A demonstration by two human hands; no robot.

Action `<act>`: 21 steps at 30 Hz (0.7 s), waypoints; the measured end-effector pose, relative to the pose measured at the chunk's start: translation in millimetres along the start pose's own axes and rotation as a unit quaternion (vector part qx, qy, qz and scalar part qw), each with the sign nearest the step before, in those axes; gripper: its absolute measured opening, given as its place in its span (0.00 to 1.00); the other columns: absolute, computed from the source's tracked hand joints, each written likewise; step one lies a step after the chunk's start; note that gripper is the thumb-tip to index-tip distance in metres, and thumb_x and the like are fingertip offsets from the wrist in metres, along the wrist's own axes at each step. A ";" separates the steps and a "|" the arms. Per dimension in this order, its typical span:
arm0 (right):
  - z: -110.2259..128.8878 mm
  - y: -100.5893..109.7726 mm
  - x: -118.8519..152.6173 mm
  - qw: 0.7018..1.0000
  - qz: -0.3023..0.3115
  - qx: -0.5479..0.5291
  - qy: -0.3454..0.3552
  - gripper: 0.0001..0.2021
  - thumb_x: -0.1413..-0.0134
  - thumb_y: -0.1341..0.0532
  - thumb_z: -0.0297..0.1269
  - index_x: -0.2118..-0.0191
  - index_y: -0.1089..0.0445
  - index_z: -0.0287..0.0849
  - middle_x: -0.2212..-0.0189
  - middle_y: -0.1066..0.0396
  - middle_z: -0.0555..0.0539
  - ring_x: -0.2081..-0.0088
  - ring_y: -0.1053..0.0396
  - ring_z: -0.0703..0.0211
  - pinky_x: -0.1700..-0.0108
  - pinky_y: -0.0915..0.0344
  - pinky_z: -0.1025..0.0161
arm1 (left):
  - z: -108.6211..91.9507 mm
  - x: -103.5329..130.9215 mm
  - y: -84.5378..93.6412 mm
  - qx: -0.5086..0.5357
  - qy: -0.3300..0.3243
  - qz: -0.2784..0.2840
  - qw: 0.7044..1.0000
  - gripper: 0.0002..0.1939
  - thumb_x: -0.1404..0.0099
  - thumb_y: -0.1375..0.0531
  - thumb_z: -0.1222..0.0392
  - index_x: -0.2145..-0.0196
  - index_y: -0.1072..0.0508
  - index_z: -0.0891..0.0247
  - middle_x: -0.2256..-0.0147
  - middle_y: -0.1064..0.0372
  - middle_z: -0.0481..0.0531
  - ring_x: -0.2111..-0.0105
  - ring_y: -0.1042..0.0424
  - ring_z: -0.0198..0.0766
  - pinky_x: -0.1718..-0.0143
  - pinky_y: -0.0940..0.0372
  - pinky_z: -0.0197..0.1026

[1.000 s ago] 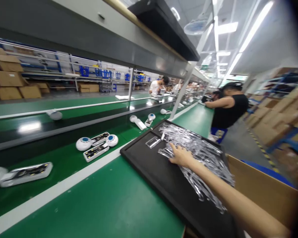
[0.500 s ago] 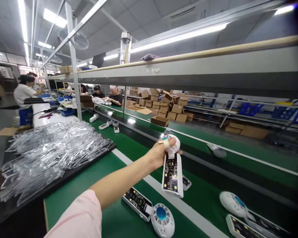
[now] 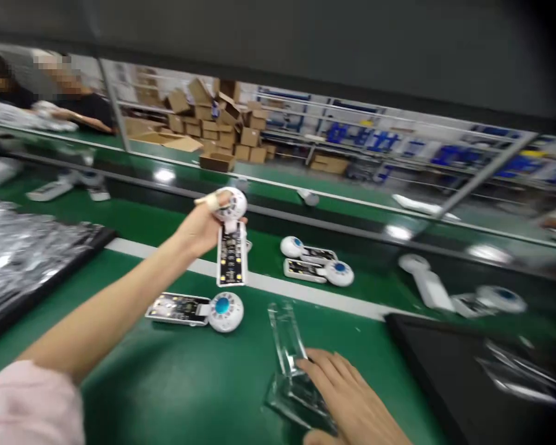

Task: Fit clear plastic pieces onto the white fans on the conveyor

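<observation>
My left hand point(image 3: 208, 225) grips a white device point(image 3: 232, 253) by its round vented head. The device's open handle hangs downward, showing a dark circuit board with small yellow squares. Below it on the green surface lies another such device point(image 3: 178, 308), its round head with a blue centre turned right. At the lower right my right hand point(image 3: 345, 395) is closed on a clear plastic cover point(image 3: 296, 389); the palm hides part of it. A long clear piece point(image 3: 285, 337) reaches up from the fingertips, and I cannot tell whether it is separate.
Two more devices point(image 3: 339, 273) lie beyond the white line point(image 3: 278, 285). Others point(image 3: 429, 284) rest farther right. A black tray point(image 3: 467, 364) with clear pieces stands right; a heap of clear parts point(image 3: 23, 247) lies left. A shelf point(image 3: 278, 55) hangs overhead. Co-workers point(image 3: 83, 99) sit at far left.
The view has swung right and down. My right hand has come into view with the clear plastic cover. My left hand still holds the white device.
</observation>
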State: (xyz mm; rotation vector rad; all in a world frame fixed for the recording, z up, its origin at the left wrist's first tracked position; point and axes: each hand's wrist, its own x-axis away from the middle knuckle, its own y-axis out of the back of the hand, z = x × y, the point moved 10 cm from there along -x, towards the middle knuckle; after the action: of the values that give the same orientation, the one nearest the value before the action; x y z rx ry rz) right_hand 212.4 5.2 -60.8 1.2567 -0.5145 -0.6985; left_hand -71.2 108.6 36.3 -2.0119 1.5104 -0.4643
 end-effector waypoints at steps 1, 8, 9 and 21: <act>0.1 -3.2 -1.2 0.997 0.074 -0.014 -0.005 0.23 0.52 0.34 0.52 0.50 0.28 0.51 0.46 0.31 0.44 0.45 0.34 0.41 0.48 0.33 0.46 | 2.6 -2.5 0.7 -0.003 0.005 0.011 1.000 0.12 0.49 0.33 0.63 0.67 0.30 0.63 0.71 0.27 0.48 0.73 0.28 0.37 0.64 0.29 0.44; 6.1 12.0 -47.3 0.993 0.032 0.050 -0.105 0.18 0.46 0.36 0.47 0.56 0.28 0.39 0.56 0.28 0.39 0.56 0.30 0.45 0.55 0.32 0.48 | 23.6 -14.4 -0.4 -0.055 0.035 0.005 0.998 0.19 0.53 0.29 0.55 0.65 0.29 0.62 0.71 0.27 0.50 0.72 0.26 0.41 0.66 0.28 0.44; 16.5 4.8 -53.5 0.994 0.023 0.064 -0.087 0.21 0.51 0.32 0.48 0.56 0.29 0.38 0.59 0.28 0.39 0.58 0.30 0.45 0.57 0.32 0.49 | 25.5 -16.0 -1.9 -0.064 0.035 0.004 0.997 0.20 0.53 0.29 0.54 0.65 0.29 0.62 0.70 0.27 0.51 0.71 0.26 0.42 0.66 0.29 0.44; -7.4 52.5 -72.7 0.963 -0.098 -0.173 -0.182 0.18 0.34 0.57 0.36 0.47 0.35 0.45 0.70 0.27 0.48 0.71 0.29 0.57 0.68 0.38 0.63 | 39.3 -11.3 5.6 -0.063 0.027 -0.035 0.997 0.24 0.58 0.27 0.53 0.65 0.29 0.65 0.68 0.28 0.50 0.70 0.28 0.39 0.65 0.33 0.42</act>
State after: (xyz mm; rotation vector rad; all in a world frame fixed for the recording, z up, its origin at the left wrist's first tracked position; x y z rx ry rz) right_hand 177.4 70.7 -10.0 0.8585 -0.5413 -1.1473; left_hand -55.6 127.5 3.1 -2.1717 1.5400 -0.4647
